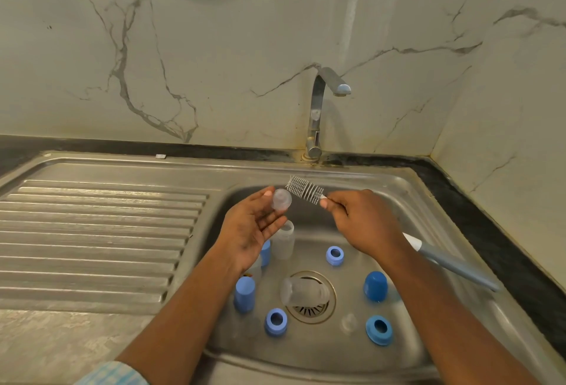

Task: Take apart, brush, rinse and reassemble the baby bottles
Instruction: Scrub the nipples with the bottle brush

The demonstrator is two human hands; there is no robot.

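Left hand [254,225], palm up & mostly open, pinches a clear teat [281,200] at thumb + fingertips over the sink [413,188]; right hand [364,222] curls round the brush [306,190] just behind its bristles, beside the teat. Below lie bottles [283,243], blue rings [334,255] & caps [375,286]. Risk: light grip on a prob. slick teat, so a hard brush push could drop it toward the drain [311,311].

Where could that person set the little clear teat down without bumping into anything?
The ribbed drainboard left of the basin is bare, as is the stone counter in front of it. A narrow strip of rim runs between the basin and the tap. The basin floor is crowded with blue rings, blue caps and clear bottles around the drain.
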